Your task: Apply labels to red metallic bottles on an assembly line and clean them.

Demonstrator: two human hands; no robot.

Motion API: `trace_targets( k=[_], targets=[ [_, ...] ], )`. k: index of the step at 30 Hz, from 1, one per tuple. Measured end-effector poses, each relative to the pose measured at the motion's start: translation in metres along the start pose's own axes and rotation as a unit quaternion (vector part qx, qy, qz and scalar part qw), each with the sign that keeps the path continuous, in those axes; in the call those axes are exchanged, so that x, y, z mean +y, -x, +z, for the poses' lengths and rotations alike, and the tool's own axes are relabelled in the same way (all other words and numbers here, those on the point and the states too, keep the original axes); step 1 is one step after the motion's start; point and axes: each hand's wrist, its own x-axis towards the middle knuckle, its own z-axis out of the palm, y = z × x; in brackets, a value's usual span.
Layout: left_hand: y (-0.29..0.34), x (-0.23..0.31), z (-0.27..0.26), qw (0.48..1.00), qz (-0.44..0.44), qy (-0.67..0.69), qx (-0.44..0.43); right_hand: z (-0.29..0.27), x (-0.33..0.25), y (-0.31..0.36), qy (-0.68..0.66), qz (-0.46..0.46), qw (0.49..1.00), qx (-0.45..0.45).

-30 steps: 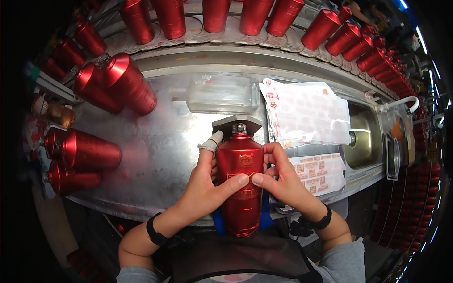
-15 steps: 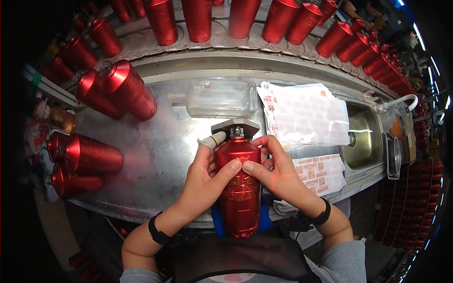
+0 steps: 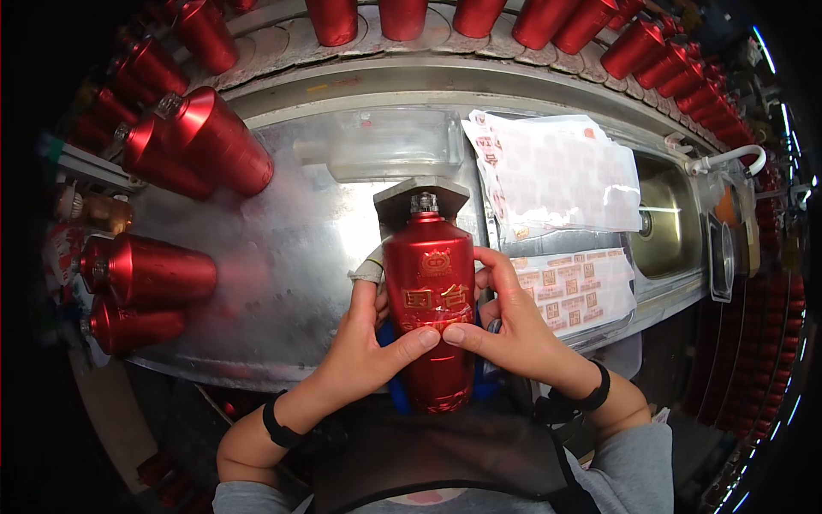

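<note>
We grasp the metallic-red bottle (image 3: 428, 283) between our left hand (image 3: 366, 338) and right hand (image 3: 511, 332) | both thumbs (image 3: 414, 344) rest on its gold-lettered front

Left arm: bent at the elbow, forearm (image 3: 312, 390) slanting up and inward.
Right arm: a near mirror of it, forearm (image 3: 569, 377) angled inward.
Wrists: a black band on each, left (image 3: 278, 420) and right (image 3: 597, 388).
Left hand (image 3: 364, 343): closed in a grip, pale cover (image 3: 368, 270) on one finger, others partly hidden.
Right hand (image 3: 518, 330): gripping, fingers curled, index uppermost.
Thumbs: pointing inward, tips close together.
Sleeves: grey, short.
</note>
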Motion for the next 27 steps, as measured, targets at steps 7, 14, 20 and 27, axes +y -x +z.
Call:
trace_targets(
  k=[7, 14, 20, 27],
  targets=[
    [0.003, 0.000, -0.002, 0.999, 0.020, -0.044, -0.013, -0.004, 0.012, 0.001, -0.064, -0.010, 0.997, -0.034],
    [0.003, 0.000, 0.000, 1.000, 0.009, 0.026, 0.003, 0.004, 0.008, 0.003, -0.042, -0.001, 0.999, -0.019],
    [0.001, -0.001, 0.003, 1.000, 0.026, -0.008, 0.011, 0.003, 0.010, -0.002, -0.104, -0.003, 0.995, -0.006],
    [0.001, 0.001, 0.002, 1.000, 0.016, -0.014, 0.005, 0.003, 0.013, -0.001, -0.104, -0.014, 0.995, -0.001]
  ],
)
